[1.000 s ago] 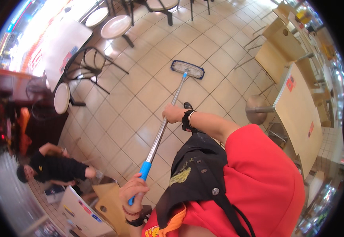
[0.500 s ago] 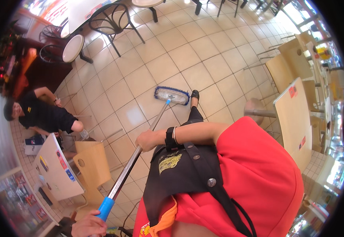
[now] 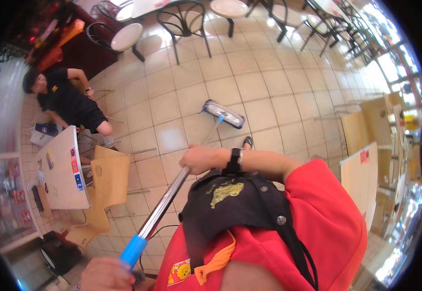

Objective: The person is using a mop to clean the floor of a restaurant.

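Casual eatery, by its tables (image 3: pixel 61 188), round-seated chairs (image 3: pixel 127 37) and tiled floor (image 3: pixel 280 99).

The mop pole (image 3: pixel 166 201) is bright, smooth metal, streaked with reflections, and its near end wears a blue grip (image 3: pixel 134 249) that looks like plastic with a soft sheen. At its far end the mop head (image 3: pixel 224 114) is fibrous cloth with a blue fringe. The floor tiles (image 3: pixel 170 137) around the pole look glazed, throwing back patches of glare. Right of the pole I see an apron (image 3: pixel 242 213) of matt black cloth with a shiny metal-looking snap (image 3: pixel 281 220), over a red cloth shirt (image 3: pixel 325 199). Left of the pole, the table (image 3: pixel 63 165) has a smooth pale top, the chair (image 3: pixel 111 177) beside it wood-like and satiny. Beyond the pole, a white seat (image 3: pixel 127 37) gleams.
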### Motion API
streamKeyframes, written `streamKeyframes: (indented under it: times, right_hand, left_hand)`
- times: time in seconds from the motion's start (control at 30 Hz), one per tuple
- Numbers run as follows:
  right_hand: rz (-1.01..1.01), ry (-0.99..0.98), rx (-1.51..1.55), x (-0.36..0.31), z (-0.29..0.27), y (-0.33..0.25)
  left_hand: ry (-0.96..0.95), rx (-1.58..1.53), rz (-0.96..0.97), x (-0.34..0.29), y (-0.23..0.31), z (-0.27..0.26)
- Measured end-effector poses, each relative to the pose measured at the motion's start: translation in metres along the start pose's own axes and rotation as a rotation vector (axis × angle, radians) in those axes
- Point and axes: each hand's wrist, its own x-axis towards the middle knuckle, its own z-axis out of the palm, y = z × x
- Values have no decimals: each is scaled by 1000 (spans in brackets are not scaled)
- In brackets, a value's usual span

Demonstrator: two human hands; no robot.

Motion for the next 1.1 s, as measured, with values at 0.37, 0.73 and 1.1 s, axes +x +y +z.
streamKeyframes:
  times: [0.37,0.73,1.1]
  right_hand:
    - [332,145,63,-56,-24,179]
    - [271,121,98,-54,-45,195]
    - [137,241,398,-57,-61,144]
  left_hand:
    - [-8,-66,-4,93,-154,92]
    - [-16,-122,115,122,-159,91]
    - [50,-194,29,117,-163,90]
